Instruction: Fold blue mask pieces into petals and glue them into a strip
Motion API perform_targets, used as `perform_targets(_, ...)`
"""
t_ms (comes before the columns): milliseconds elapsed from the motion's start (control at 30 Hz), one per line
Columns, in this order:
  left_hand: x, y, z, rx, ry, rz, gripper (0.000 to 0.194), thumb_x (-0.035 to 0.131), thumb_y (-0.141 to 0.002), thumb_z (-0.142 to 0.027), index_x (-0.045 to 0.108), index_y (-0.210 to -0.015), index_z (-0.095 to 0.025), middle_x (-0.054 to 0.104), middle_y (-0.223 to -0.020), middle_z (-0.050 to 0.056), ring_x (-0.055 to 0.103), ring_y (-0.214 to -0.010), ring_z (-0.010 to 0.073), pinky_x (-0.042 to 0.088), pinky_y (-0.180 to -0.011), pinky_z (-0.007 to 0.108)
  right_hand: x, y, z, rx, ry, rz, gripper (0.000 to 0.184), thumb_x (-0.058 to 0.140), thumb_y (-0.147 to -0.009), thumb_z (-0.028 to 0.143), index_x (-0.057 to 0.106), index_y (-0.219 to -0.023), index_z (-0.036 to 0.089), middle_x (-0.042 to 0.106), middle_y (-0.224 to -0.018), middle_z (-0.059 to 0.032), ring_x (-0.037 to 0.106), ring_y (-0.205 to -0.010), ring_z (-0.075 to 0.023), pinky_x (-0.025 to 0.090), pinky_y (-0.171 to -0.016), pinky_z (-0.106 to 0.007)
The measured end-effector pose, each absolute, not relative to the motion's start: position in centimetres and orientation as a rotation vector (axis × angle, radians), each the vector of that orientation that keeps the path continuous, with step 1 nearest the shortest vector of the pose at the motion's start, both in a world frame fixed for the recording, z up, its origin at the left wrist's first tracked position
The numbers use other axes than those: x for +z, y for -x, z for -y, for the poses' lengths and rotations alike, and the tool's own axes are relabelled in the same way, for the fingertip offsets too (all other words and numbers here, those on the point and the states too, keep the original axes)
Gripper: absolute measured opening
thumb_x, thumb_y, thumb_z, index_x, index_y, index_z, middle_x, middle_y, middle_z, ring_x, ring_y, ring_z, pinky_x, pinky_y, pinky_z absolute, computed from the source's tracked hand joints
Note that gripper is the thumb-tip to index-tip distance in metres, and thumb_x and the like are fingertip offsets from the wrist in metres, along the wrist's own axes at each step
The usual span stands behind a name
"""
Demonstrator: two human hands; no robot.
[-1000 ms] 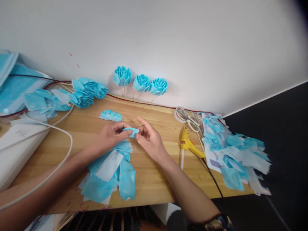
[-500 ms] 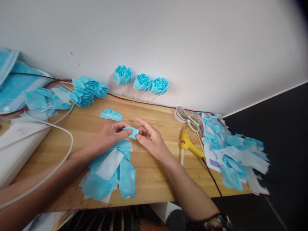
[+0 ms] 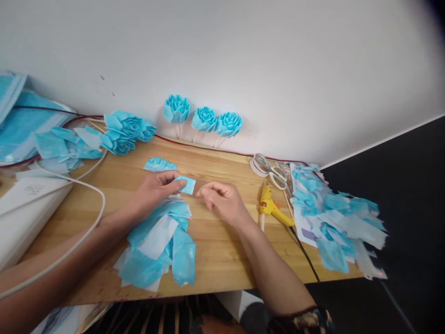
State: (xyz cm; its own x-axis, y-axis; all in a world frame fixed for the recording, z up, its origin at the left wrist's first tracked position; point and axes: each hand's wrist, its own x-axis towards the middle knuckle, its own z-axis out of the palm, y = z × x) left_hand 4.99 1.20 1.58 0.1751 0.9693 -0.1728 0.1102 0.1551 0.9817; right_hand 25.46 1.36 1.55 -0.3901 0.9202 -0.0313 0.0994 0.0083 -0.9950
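Observation:
My left hand (image 3: 162, 189) pinches a small folded piece of blue fabric (image 3: 188, 185) between thumb and fingers, its free end pointing right. Just to the right, apart from the fabric, my right hand (image 3: 222, 200) is closed with curled fingers, and nothing shows in it. Behind my left hand lies a pleated blue fabric strip (image 3: 160, 164). Loose blue and white fabric pieces (image 3: 158, 246) spread over the table below my left wrist.
Three blue fabric flowers on sticks (image 3: 204, 119) lean at the wall; more flowers (image 3: 127, 132) lie left. A yellow glue gun (image 3: 273, 209), scissors (image 3: 274, 174) and a scrap pile (image 3: 337, 218) are right. A white cable (image 3: 100, 197) loops over my left forearm.
My right hand has let go of the fabric piece's end, drawn back slightly right and curled its fingers. My left hand has shifted a little left, still holding the piece.

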Motion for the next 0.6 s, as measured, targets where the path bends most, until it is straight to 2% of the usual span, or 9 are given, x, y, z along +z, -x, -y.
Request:
perform_targets(133,2.2,-5.2,-1.1,0.897,-1.248,-1.245,0.032,0.064,-0.075,-0.047,0.055,-0.063,-0.019,0.051,-0.059,-0.003,0.046,-0.055,0.0116,0.036,-0.052,0.022,2.0,-27.3,-3.2,1.304,0.935,1.117,0.035,0.065,-0.083,0.056,0.061,-0.074,0.023,0.031,-0.050,0.0080,0.032,-0.046,-0.0094,0.032,-0.046,-0.024)
perform_targets(200,2.2,-5.2,-1.1,0.897,-1.254,-1.236,0.033,0.065,-0.075,-0.047,0.055,-0.062,-0.019,0.050,-0.058,-0.004,0.044,-0.054,0.0110,0.034,-0.051,0.022,1.9,-28.0,-4.1,1.205,0.919,0.996,0.032,0.064,-0.083,0.056,0.060,-0.078,0.025,0.030,-0.053,0.0080,0.034,-0.048,-0.0101,0.036,-0.047,-0.024)
perform_targets(267,2.1,-5.2,-1.0,0.881,-1.251,-1.232,0.033,0.065,-0.075,-0.047,0.056,-0.064,-0.018,0.049,-0.058,-0.005,0.043,-0.053,0.0100,0.032,-0.051,0.022,1.8,-28.1,-4.4,1.128,0.939,0.998,0.026,0.063,-0.085,0.053,0.064,-0.091,0.027,0.045,-0.061,0.0055,0.048,-0.058,-0.0111,0.045,-0.058,-0.025)
perform_targets(333,1.9,-5.2,-1.0,0.864,-1.242,-1.231,0.032,0.065,-0.075,-0.047,0.057,-0.066,-0.018,0.049,-0.058,-0.005,0.043,-0.051,0.0097,0.031,-0.051,0.022,1.5,-27.6,-4.0,1.131,0.963,1.107,0.032,0.065,-0.084,0.047,0.064,-0.110,0.029,0.063,-0.085,0.0002,0.060,-0.084,-0.0139,0.051,-0.076,-0.029)
perform_targets(400,1.7,-5.1,-1.0,0.858,-1.244,-1.216,0.031,0.065,-0.076,-0.047,0.059,-0.069,-0.018,0.051,-0.059,-0.005,0.045,-0.052,0.0101,0.033,-0.052,0.022,1.3,-26.7,-3.2,1.230,0.961,1.287,0.046,0.068,-0.083,0.043,0.059,-0.126,0.030,0.067,-0.108,-0.0035,0.060,-0.106,-0.0172,0.049,-0.090,-0.034)
perform_targets(433,1.7,-5.1,-1.0,0.858,-1.255,-1.204,0.030,0.065,-0.076,-0.047,0.060,-0.071,-0.018,0.052,-0.060,-0.004,0.046,-0.053,0.0104,0.033,-0.052,0.022,1.2,-26.3,-2.8,1.289,0.954,1.380,0.051,0.068,-0.082,0.041,0.056,-0.131,0.030,0.067,-0.110,-0.0041,0.060,-0.108,-0.0178,0.048,-0.093,-0.034)
perform_targets(600,1.8,-5.1,-1.1,0.871,-1.403,-1.188,0.028,0.063,-0.079,-0.044,0.064,-0.072,-0.017,0.054,-0.063,-0.003,0.047,-0.058,0.0116,0.035,-0.054,0.022,0.9,-24.9,-1.5,1.350,0.967,1.699,0.057,0.065,-0.084,0.031,0.050,-0.139,0.027,0.063,-0.091,-0.0001,0.060,-0.084,-0.0138,0.048,-0.085,-0.032)
